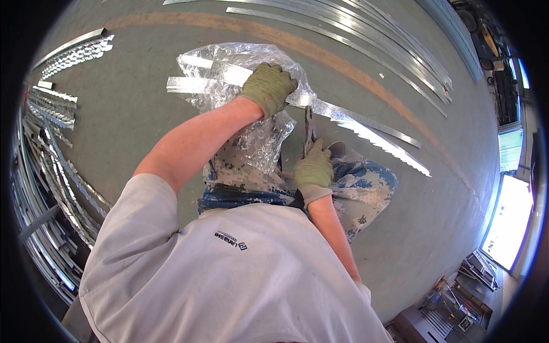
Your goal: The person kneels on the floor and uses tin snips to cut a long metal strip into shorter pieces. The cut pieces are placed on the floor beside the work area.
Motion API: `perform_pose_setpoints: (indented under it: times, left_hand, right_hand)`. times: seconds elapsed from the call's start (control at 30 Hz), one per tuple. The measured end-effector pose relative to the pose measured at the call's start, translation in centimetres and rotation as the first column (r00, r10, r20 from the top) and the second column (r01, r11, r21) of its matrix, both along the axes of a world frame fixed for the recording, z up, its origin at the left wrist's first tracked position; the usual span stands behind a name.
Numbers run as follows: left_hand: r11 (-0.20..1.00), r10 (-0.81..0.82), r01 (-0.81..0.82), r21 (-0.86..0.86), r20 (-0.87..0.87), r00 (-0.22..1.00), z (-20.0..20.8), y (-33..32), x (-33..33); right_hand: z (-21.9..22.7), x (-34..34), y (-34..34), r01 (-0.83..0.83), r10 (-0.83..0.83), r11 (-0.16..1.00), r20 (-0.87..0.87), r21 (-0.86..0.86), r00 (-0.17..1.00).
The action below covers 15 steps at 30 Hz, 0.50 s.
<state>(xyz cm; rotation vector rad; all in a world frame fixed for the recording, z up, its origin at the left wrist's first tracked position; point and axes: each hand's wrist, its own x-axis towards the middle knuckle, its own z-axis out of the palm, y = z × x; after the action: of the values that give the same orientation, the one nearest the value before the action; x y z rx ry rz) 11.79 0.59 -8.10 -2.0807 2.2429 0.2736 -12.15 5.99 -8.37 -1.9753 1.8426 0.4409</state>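
Left hand [267,90]: grip curled over film [251,54] and strips [189,85], seemingly steadying them; right hand [314,166]: grip closed round pliers [309,128], nose toward strips.

The gloves [266,88] are green, shirt [240,274] pale grey, trousers [366,184] blue-and-beige camouflage, strips [384,143] silvery.

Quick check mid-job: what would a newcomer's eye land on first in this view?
Probably the crumpled clear plastic around the shiny metal strips at upper centre, with the gloved left hand on top. Below and to the right of that, the gloved right hand grips a pliers-like tool pointing up toward the strips. The glaring white opening near the right edge also stands out.
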Motion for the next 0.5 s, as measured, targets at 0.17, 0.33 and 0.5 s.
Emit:
perform_pose_setpoints:
  times: [0.17, 0.33, 0.5]
  left_hand:
    - [1.000, -0.003, 0.002, 0.010, 0.011, 1.000, -0.1, -0.3, -0.2]
    - [1.000, -0.003, 0.003, 0.012, 0.014, 1.000, 0.2, -0.3, -0.2]
    - [1.000, 0.007, -0.007, -0.008, 0.008, 1.000, 0.4, 0.1, -0.2]
  right_hand:
    - [-1.4, -0.8, 0.1, 0.022, -0.023, 1.000, 0.138, 0.006, 0.990]
    - [-2.7, -1.7, -0.2, 0.026, -0.026, 1.000, 0.287, 0.004, 0.958]
    - [-2.9, -1.9, 0.1, 0.010, -0.005, 1.000, 0.263, -0.018, 0.965]
